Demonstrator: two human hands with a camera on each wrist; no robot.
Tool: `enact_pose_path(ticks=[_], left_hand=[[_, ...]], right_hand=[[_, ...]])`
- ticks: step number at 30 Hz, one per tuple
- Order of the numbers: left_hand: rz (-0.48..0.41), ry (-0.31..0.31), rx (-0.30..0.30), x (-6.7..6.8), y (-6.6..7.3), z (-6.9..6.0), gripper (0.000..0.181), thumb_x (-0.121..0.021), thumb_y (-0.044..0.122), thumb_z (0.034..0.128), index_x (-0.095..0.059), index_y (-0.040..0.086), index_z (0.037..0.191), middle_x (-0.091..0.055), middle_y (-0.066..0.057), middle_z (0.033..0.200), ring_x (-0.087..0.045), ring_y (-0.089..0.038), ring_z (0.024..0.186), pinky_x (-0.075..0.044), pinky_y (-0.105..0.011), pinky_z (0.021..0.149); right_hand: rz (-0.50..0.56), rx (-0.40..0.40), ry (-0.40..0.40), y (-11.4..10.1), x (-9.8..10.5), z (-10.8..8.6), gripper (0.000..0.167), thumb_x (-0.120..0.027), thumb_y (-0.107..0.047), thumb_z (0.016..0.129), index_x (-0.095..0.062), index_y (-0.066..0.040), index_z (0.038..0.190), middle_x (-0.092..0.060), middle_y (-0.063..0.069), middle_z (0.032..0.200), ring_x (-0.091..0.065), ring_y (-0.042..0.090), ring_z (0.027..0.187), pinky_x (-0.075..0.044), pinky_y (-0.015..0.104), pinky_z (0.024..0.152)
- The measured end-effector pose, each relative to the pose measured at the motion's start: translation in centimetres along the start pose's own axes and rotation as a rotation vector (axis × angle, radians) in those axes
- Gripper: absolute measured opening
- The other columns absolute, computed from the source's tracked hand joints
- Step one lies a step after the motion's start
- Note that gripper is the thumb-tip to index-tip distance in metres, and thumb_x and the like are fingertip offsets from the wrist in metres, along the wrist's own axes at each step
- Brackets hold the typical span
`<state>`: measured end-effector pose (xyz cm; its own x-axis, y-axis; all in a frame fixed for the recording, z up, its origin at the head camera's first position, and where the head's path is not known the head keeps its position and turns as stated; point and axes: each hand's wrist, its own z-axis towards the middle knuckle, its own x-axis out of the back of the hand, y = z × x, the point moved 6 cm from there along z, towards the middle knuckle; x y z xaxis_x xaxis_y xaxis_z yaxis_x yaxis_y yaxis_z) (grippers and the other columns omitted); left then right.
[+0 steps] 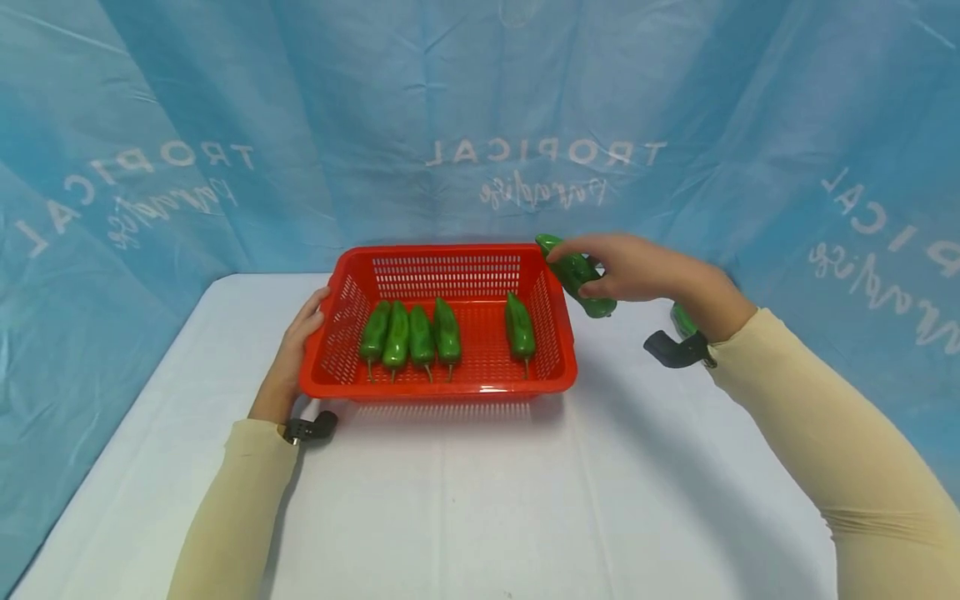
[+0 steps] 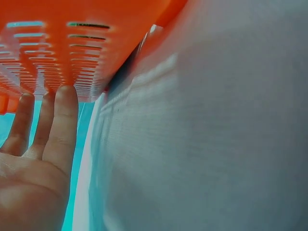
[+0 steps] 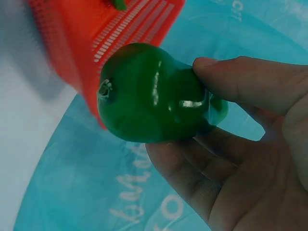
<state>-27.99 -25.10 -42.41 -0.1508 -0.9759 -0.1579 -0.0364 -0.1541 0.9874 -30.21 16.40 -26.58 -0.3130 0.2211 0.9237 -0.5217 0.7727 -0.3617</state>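
Observation:
A red plastic basket (image 1: 442,389) with slotted walls stands on the white table. Several green peppers (image 1: 446,332) with thin stems lie in it, most grouped left of centre and one apart at the right. My left hand (image 1: 288,354) touches the basket's left side from outside, its fingers straight against the slotted wall in the left wrist view. Above the basket's right rim, my right hand (image 1: 637,265) holds a larger glossy green pepper (image 3: 149,96) between thumb and fingers. The pepper is tilted, its pointed tip toward the basket and its short stem stub toward me.
Another green object (image 1: 682,321) sits on the table at the right, mostly hidden behind my right wrist. A blue printed curtain (image 1: 360,100) hangs close behind the basket and along both sides. White tabletop (image 1: 465,500) stretches in front of the basket.

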Motion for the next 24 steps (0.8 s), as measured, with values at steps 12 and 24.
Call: enact_pose_path(ticks=[12,24], left_hand=[[0.001,-0.022,-0.021,0.1,0.2,0.2,0.051,-0.037,0.032,0.1047,-0.027,0.030,0.154,-0.043,0.003,0.144,-0.053,-0.012,0.120,-0.057,-0.024,0.091],[-0.027,-0.024,-0.020,-0.3,0.1,0.0,0.050,-0.035,0.031,0.1054,-0.026,0.029,0.155,-0.042,0.003,0.144,-0.052,-0.011,0.120,-0.056,-0.022,0.092]], right_hand=[[-0.091,0.094,-0.135,-4.9,-1.7,3.9,0.053,-0.067,-0.011,0.090,-0.054,-0.025,0.140,-0.056,0.004,0.140,-0.055,0.025,0.110,-0.052,0.042,0.088],[0.038,0.062,-0.236,-5.9,-4.8,8.6,0.053,-0.063,-0.011,0.093,-0.050,-0.024,0.143,-0.040,0.002,0.156,-0.040,0.026,0.142,-0.046,0.046,0.109]])
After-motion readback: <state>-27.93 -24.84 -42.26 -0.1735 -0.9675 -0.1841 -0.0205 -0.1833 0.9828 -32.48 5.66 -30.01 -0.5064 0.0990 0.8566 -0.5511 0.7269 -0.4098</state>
